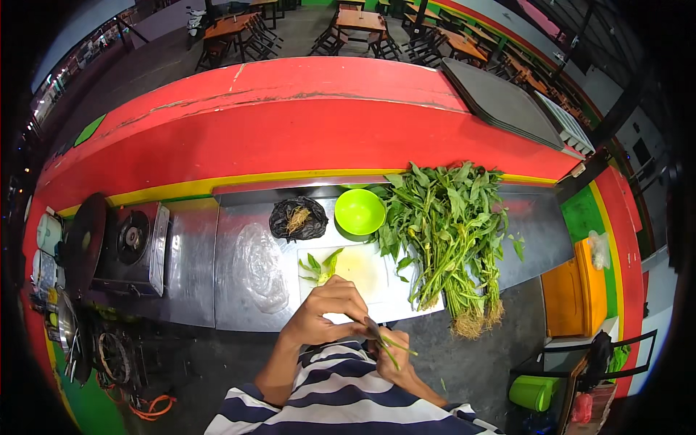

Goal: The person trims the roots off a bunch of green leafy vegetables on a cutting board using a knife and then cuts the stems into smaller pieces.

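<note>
My left hand point(330, 310) is raised over the near edge of the counter, its fingertips at the blade of a small knife point(375, 330) and at green stems point(392, 352). My right hand point(394, 353) is closed around the knife, whose handle is mostly hidden, with the stems crossing beside it. Beyond my left hand, leafy green tips point(321, 266) lie on a white cutting board point(359, 272). A large heap of leafy greens with roots point(448, 234) lies to the right of the board. Behind the board stands a lime green bowl point(359, 212).
A black plastic bag point(299, 218) holding root trimmings and a clear plastic bag point(261, 268) lie on the steel counter point(190, 261). A gas stove point(133, 244) stands at left. A red ledge point(304, 130) runs behind, with dark trays point(500, 103) at right.
</note>
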`<state>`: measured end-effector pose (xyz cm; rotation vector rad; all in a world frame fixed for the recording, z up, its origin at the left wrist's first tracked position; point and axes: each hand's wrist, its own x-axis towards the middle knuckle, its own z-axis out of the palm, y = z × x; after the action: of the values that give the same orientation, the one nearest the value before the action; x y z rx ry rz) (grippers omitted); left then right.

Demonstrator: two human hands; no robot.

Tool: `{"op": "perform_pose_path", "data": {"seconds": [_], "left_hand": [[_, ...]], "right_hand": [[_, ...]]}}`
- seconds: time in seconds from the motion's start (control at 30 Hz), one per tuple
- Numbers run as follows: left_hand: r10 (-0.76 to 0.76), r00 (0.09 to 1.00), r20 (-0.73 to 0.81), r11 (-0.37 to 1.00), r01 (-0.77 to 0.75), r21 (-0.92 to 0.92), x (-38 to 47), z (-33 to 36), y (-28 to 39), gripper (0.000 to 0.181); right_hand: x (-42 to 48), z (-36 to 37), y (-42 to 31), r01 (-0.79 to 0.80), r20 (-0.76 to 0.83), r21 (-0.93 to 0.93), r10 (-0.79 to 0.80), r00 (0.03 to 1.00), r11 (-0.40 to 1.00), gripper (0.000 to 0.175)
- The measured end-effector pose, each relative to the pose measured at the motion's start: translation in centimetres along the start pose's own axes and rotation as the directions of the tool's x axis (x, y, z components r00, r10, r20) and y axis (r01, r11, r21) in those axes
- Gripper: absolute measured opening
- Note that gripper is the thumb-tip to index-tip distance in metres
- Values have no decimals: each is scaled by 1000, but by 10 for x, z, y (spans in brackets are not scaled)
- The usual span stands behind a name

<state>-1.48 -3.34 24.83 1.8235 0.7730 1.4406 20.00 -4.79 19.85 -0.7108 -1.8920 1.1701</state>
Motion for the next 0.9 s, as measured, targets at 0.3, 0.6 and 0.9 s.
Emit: {"op": "perform_pose_path", "data": {"seconds": [0.3, 0.6, 0.9], "left_hand": [[-51, 998, -27, 998, 52, 46, -3, 2, -1, 21], [-48, 998, -40, 999, 49, 10, -6, 6, -2, 18], [-2, 1000, -19, 999, 1, -37, -1, 9, -3, 18]], "right_hand": [[-4, -2, -2, -30, -27, -1, 30, 999, 1000, 64], [-8, -2, -2, -128, -13, -19, 128, 992, 992, 83], [-9, -5, 0, -14, -11, 10, 14, 1000, 1000, 60]]}}
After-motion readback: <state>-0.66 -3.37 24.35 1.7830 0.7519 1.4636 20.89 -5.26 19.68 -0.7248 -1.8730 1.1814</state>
